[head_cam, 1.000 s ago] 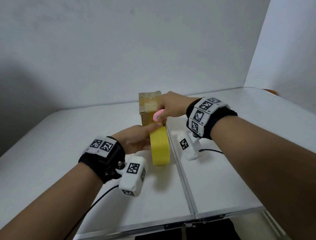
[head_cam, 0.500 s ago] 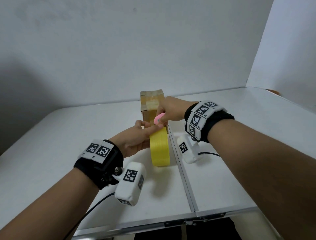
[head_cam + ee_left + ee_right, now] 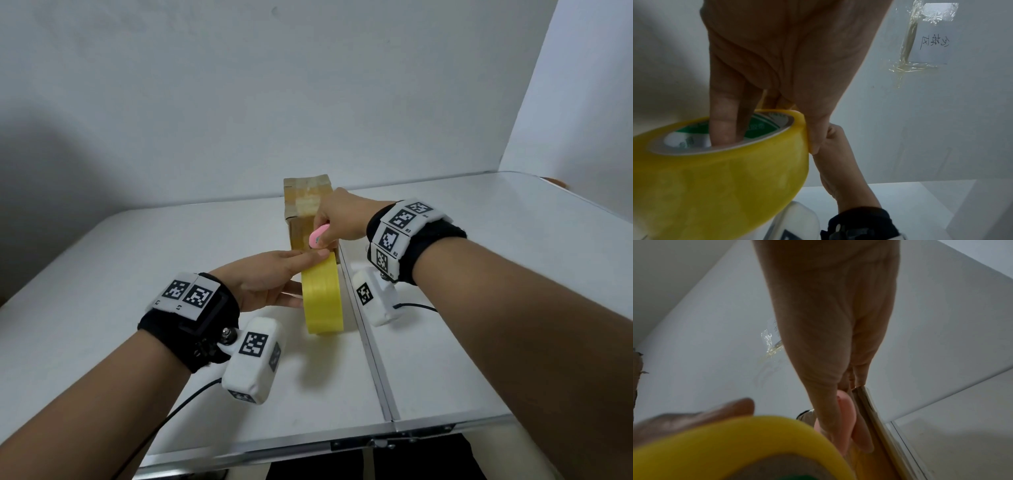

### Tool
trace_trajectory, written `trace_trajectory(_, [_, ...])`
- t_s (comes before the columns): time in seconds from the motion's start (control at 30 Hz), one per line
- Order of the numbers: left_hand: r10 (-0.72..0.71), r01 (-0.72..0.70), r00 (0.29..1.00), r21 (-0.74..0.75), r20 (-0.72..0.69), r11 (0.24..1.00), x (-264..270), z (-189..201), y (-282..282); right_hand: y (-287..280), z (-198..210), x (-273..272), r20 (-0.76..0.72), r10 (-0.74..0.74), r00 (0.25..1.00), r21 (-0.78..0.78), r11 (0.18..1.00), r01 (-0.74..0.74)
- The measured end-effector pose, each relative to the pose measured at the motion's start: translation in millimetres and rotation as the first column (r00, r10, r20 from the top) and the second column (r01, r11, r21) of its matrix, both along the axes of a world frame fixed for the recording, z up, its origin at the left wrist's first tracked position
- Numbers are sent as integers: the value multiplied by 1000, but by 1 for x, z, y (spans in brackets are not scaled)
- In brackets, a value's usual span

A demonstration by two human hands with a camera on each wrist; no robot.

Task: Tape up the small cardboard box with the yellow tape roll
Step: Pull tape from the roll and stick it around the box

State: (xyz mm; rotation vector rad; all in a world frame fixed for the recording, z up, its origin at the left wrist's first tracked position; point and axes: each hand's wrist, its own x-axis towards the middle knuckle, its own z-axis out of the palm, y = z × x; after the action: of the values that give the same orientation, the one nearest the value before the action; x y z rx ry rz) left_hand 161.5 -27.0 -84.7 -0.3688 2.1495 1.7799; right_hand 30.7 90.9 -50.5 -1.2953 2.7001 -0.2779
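Observation:
The small cardboard box (image 3: 306,197) stands upright at mid-table, with glossy tape over its top. Just in front of it the yellow tape roll (image 3: 323,298) stands on edge. My left hand (image 3: 301,274) grips the roll, fingers (image 3: 725,123) inside the core and thumb on the outer rim. My right hand (image 3: 334,222) pinches a small pink cutter (image 3: 318,234) against the box's front face, right above the roll. In the right wrist view the pink cutter (image 3: 846,415) lies along the box edge (image 3: 875,418), with the yellow roll (image 3: 735,443) blurred below.
The white folding table (image 3: 137,274) has a centre seam (image 3: 370,349) running toward me just right of the roll. White walls close the back and right. A taped paper note (image 3: 931,40) hangs on the wall. The near table edge (image 3: 308,445) is close.
My left hand and the roll have drawn slightly back toward me. The right hand stays at the box front with the pink cutter.

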Motion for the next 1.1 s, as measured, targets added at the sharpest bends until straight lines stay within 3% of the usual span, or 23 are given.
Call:
trace_trajectory(0.37, [5,-5,1000,4,14,1000,-2,2,4,-8,-3,3,-31,7,1000,81,997,-4])
trace_trajectory(0.6, [-1,1,1000,10,13,1000,-3,4,7,-15,0,7,-138,42,990,192,981,-15])
trace_trajectory(0.87, [30,-33,999,125,25,992,-8,6,2,-14,-4,1,-95,18,995,154,988,-3])
trace_trajectory(1.1, [1,-7,998,106,57,994,-13,13,-6,-13,-2,1,-102,20,995,156,988,-3])
